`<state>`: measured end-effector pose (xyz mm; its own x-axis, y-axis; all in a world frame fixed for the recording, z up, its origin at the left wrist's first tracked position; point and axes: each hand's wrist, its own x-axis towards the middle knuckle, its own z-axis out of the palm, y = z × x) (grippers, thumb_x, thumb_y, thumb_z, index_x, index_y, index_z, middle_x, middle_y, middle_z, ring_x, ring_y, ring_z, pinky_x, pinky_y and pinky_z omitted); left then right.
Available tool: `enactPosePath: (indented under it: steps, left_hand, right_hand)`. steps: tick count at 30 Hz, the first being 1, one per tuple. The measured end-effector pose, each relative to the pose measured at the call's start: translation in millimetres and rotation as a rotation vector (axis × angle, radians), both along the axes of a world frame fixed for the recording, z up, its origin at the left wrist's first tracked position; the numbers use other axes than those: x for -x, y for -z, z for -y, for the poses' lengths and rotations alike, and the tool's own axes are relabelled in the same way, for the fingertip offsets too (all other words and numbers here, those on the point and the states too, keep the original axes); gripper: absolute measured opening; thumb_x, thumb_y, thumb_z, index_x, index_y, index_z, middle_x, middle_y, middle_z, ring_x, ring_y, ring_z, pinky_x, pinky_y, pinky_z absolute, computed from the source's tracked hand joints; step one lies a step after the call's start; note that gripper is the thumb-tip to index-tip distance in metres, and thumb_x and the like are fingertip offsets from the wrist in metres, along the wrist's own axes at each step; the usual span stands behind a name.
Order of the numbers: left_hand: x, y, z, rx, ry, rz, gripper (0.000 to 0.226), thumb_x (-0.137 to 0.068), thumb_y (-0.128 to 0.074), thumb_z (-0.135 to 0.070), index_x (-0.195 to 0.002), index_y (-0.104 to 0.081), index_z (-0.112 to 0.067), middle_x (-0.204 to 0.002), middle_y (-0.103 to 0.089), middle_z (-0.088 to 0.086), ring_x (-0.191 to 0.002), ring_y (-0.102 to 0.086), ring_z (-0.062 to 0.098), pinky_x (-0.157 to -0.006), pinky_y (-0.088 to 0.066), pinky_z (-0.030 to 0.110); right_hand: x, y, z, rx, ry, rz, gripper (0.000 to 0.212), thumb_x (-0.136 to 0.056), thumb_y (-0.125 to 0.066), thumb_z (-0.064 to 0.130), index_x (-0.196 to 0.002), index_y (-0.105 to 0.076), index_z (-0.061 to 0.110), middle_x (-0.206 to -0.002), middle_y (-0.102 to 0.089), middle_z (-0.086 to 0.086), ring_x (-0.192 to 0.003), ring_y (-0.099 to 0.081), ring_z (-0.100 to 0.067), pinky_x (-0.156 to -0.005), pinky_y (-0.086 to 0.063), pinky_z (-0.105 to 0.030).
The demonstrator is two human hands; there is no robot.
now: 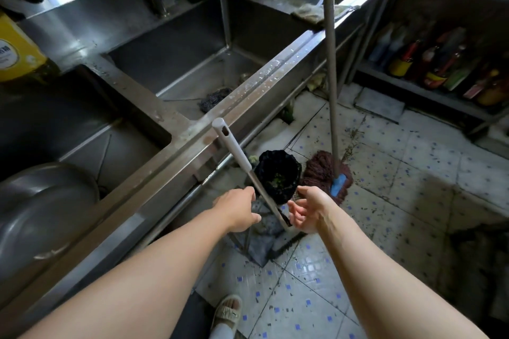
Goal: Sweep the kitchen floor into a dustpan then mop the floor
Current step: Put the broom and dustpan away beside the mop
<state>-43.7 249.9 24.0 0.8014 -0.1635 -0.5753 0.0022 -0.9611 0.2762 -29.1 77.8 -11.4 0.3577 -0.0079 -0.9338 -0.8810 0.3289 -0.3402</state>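
Both hands, left hand [239,210] and right hand [304,210], hang open either side of the slanted white-handled dustpan pole [236,149], holding nothing; sweeping looks finished; next, probably take the maroon string mop [325,173] leaning against the steel sink edge [242,93] on the speckled tiled floor [385,173].

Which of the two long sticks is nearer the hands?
The short white-capped metal handle, which leans between the left hand and the right hand. The tall beige handle of the brown string mop stands farther off.
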Motion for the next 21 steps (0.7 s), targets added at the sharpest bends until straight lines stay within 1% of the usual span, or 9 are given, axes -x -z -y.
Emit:
enactPosePath:
  steps: [2, 4, 7, 9, 10, 13, 17, 19, 21]
  left_hand:
    - [6.8, -13.9, 13.7, 0.016, 0.001, 0.019, 0.046, -0.087, -0.061, -0.042, -0.124, -0.045, -0.02, -0.124, -0.055, 0.001, -0.115, -0.053, 0.023, -0.095, -0.045, 0.038]
    - [11.6, -27.5, 26.4, 0.035, -0.006, 0.039, 0.046, -0.086, -0.062, -0.043, -0.123, -0.046, -0.021, -0.123, -0.056, 0.001, -0.114, -0.053, 0.023, -0.096, -0.045, 0.038]
    - [16.1, -50.9, 47.0, 0.079, -0.01, 0.059, 0.046, -0.085, -0.062, -0.043, -0.122, -0.046, -0.021, -0.119, -0.057, 0.002, -0.109, -0.054, 0.023, -0.094, -0.046, 0.038]
    - [16.0, -64.6, 58.8, 0.123, -0.032, 0.065, 0.046, -0.085, -0.061, -0.043, -0.123, -0.047, -0.02, -0.118, -0.058, 0.002, -0.108, -0.055, 0.022, -0.094, -0.046, 0.038]
    - [15.6, -72.0, 64.3, 0.153, -0.046, 0.062, 0.046, -0.086, -0.061, -0.043, -0.123, -0.047, -0.02, -0.119, -0.058, 0.002, -0.108, -0.055, 0.022, -0.093, -0.046, 0.036]
    - [7.5, -93.6, 81.3, 0.24, -0.1, 0.084, 0.045, -0.089, -0.059, -0.043, -0.125, -0.047, -0.018, -0.118, -0.058, 0.001, -0.105, -0.056, 0.019, -0.091, -0.046, 0.032]
    - [-15.3, -117.2, 104.8, 0.313, -0.135, 0.106, 0.046, -0.089, -0.057, -0.044, -0.126, -0.047, -0.018, -0.121, -0.057, 0.003, -0.101, -0.055, 0.017, -0.087, -0.044, 0.028]
    - [-22.8, -120.8, 109.2, 0.321, -0.137, 0.101, 0.046, -0.089, -0.058, -0.044, -0.125, -0.047, -0.017, -0.122, -0.056, 0.003, -0.105, -0.055, 0.018, -0.089, -0.044, 0.028]
    - [-35.6, -128.3, 119.7, 0.313, -0.129, 0.112, 0.047, -0.089, -0.058, -0.044, -0.124, -0.047, -0.015, -0.124, -0.055, 0.003, -0.11, -0.054, 0.019, -0.09, -0.043, 0.028]
  right_hand:
    - [8.8, -17.3, 12.7, -0.01, -0.01, 0.025, 0.048, -0.096, -0.044, 0.034, -0.133, -0.045, 0.004, -0.069, -0.053, -0.001, -0.053, -0.048, -0.009, -0.04, -0.042, -0.014]
    - [16.8, -36.2, 23.7, -0.009, -0.006, 0.047, 0.041, -0.096, -0.045, 0.034, -0.126, -0.049, 0.005, -0.067, -0.053, -0.001, -0.053, -0.048, -0.009, -0.042, -0.041, -0.013]
    - [29.8, -66.3, 45.6, 0.0, 0.018, 0.085, 0.025, -0.095, -0.048, 0.032, -0.097, -0.053, 0.008, -0.058, -0.053, -0.002, -0.051, -0.046, -0.009, -0.041, -0.041, -0.013]
    - [36.9, -85.1, 59.4, 0.029, 0.029, 0.129, 0.025, -0.094, -0.049, 0.032, -0.08, -0.049, 0.011, -0.061, -0.049, -0.002, -0.05, -0.041, -0.009, -0.041, -0.04, -0.013]
    - [40.5, -94.9, 65.9, 0.056, 0.017, 0.155, 0.025, -0.094, -0.05, 0.031, -0.076, -0.046, 0.013, -0.063, -0.046, -0.002, -0.05, -0.038, -0.01, -0.043, -0.038, -0.013]
    - [45.7, -126.9, 85.7, 0.15, -0.045, 0.273, 0.018, -0.094, -0.051, 0.027, -0.081, -0.048, 0.014, -0.064, -0.037, -0.001, -0.051, -0.029, -0.011, -0.05, -0.03, -0.019]
    - [36.5, -156.2, 116.9, 0.306, -0.118, 0.399, 0.015, -0.089, -0.059, 0.029, -0.081, -0.054, 0.016, -0.071, -0.047, -0.001, -0.053, -0.038, -0.012, -0.05, -0.035, -0.022]
    - [30.0, -164.7, 123.0, 0.357, -0.147, 0.427, 0.015, -0.087, -0.061, 0.028, -0.08, -0.054, 0.016, -0.071, -0.048, 0.0, -0.053, -0.039, -0.012, -0.052, -0.036, -0.022]
    - [17.8, -176.5, 133.0, 0.368, -0.177, 0.468, 0.016, -0.087, -0.061, 0.026, -0.076, -0.054, 0.016, -0.067, -0.045, 0.0, -0.05, -0.036, -0.012, -0.053, -0.036, -0.021]
